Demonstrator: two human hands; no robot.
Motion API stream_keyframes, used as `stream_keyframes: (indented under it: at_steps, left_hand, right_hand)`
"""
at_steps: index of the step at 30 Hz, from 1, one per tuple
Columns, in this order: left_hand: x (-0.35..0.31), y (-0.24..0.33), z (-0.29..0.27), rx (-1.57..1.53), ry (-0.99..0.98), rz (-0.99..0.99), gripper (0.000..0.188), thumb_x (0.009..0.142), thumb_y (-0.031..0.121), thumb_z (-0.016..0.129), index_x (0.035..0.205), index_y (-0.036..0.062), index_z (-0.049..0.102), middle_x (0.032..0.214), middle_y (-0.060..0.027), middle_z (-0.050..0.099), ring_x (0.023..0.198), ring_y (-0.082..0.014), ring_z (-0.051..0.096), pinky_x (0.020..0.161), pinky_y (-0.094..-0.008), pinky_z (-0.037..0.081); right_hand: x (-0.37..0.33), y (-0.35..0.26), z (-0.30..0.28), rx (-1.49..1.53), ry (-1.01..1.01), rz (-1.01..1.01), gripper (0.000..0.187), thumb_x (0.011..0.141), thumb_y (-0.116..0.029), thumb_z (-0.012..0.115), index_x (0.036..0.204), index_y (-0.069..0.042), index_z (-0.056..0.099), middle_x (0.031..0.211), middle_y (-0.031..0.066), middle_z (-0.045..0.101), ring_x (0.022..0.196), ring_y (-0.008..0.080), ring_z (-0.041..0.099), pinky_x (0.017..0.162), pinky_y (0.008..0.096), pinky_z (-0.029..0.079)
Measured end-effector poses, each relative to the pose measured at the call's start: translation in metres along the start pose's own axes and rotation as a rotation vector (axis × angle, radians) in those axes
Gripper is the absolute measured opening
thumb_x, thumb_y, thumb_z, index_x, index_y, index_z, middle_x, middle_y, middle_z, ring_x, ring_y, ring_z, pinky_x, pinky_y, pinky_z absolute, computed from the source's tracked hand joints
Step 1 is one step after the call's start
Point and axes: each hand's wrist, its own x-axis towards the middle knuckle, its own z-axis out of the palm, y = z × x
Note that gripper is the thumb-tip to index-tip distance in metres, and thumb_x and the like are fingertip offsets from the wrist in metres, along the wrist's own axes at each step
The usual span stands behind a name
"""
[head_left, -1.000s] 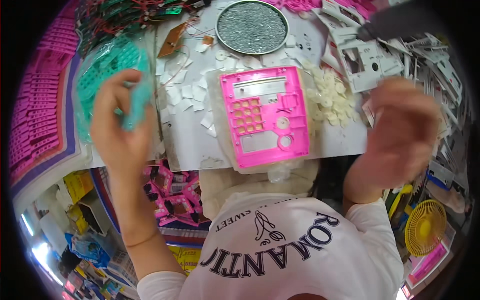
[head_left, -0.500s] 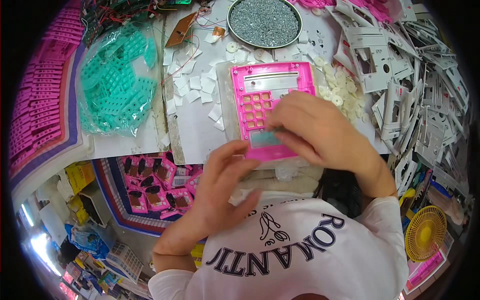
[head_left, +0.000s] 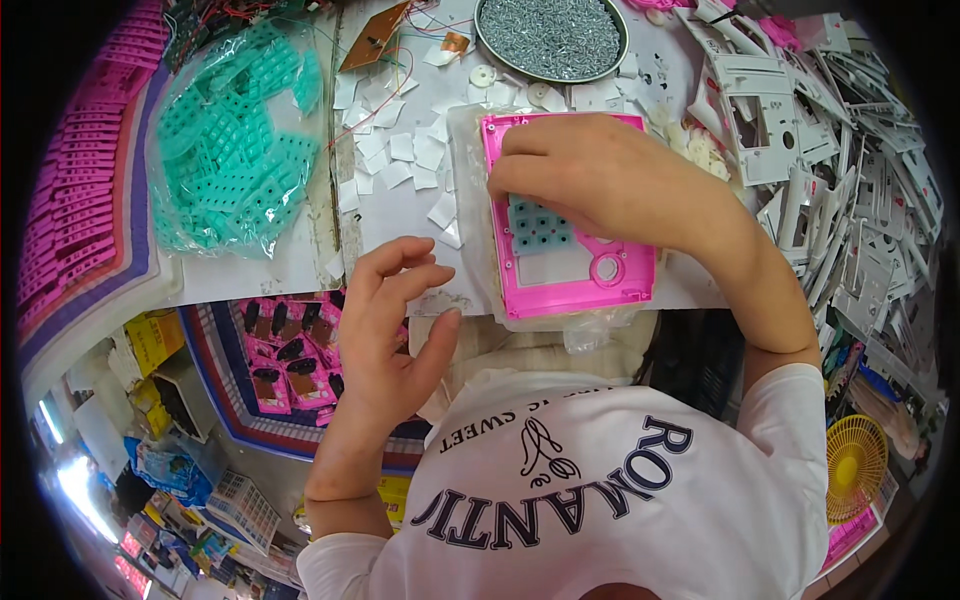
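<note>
A pink plastic casing (head_left: 578, 296) lies inner side up on a clear plastic bag, with a window, posts and a round ring in it. On its button area sits a teal rubber keypad (head_left: 541, 230) with dark dots. My right hand (head_left: 600, 180) is over the casing's upper half, fingers curled down and closed at the keypad's upper edge; the fingertips are partly hidden. My left hand (head_left: 390, 335) hovers in front of the table edge, left of the casing, fingers spread and holding nothing.
A round tray of small screws (head_left: 550, 38) stands at the back. At left lies a clear bag of teal keypads (head_left: 235, 150). White paper squares (head_left: 400, 148) are scattered beside the casing. White panels (head_left: 770, 120) pile up at right; a bin of pink assemblies (head_left: 290, 350) sits below.
The keypad has moved from the casing's near end onto its button area. My right hand has moved away from me with it, while my left hand has drawn back to the left.
</note>
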Motion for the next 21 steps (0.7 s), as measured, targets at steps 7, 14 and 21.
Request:
stream_keyframes:
  at_steps: [7,14,21]
  left_hand:
    - [0.005,-0.002,-0.001,-0.003,0.001,0.006,0.039,0.074,-0.009,0.070,0.112,0.0021,0.067,0.128,-0.0171,0.061,0.112,-0.0292,0.064,0.098,-0.0390,0.050]
    - [0.019,-0.012,-0.018,0.109,0.090,0.057,0.034,0.077,-0.008,0.070,0.109,0.0018,0.068,0.116,-0.0148,0.067,0.099,-0.0250,0.066,0.084,-0.0342,0.053]
    - [0.106,-0.016,-0.046,0.334,0.111,0.090,0.021,0.085,0.005,0.072,0.106,0.0022,0.069,0.104,-0.0113,0.070,0.084,-0.0222,0.066,0.073,-0.0331,0.053]
  right_hand:
    - [-0.001,-0.007,-0.002,-0.131,0.055,0.078,0.023,0.082,-0.010,0.068,0.104,-0.007,0.063,0.094,0.0094,0.063,0.093,0.0323,0.066,0.075,0.0431,0.054]
    - [-0.046,-0.060,-0.002,-0.172,-0.021,0.183,0.076,0.082,-0.040,0.074,0.143,-0.001,0.051,0.148,0.0183,0.052,0.138,0.0397,0.047,0.110,0.0569,0.037]
    - [-0.056,-0.061,0.024,-0.227,-0.196,0.274,0.101,0.078,-0.064,0.069,0.150,0.002,0.043,0.163,0.0195,0.032,0.154,0.0358,0.025,0.117,0.0709,0.018]
